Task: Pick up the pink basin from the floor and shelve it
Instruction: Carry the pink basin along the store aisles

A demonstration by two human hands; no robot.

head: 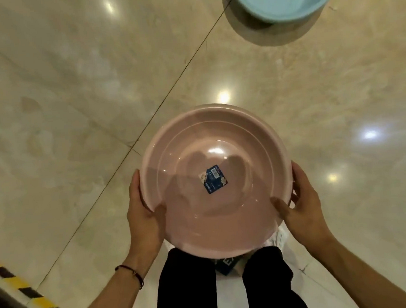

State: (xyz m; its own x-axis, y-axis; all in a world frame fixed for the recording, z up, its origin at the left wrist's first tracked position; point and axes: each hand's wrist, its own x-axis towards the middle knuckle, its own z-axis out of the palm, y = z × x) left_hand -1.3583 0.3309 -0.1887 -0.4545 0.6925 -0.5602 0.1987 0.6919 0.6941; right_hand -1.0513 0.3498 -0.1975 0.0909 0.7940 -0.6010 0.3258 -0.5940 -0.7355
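A round pink basin (232, 137) with a dark blue label stuck in its bottom is held level above the floor, in front of my legs. My left hand (142, 213) grips its left rim, thumb inside the bowl and fingers under the edge. On the opposite side my right hand (301, 204) grips the right rim the same way. No shelf is in view.
A light blue basin (307, 4) with a similar label sits on the glossy beige tile floor (73, 102) at the top right. A yellow-and-black hazard stripe (31, 293) runs along the bottom left corner. My dark trousers and white shoes show below the basin.
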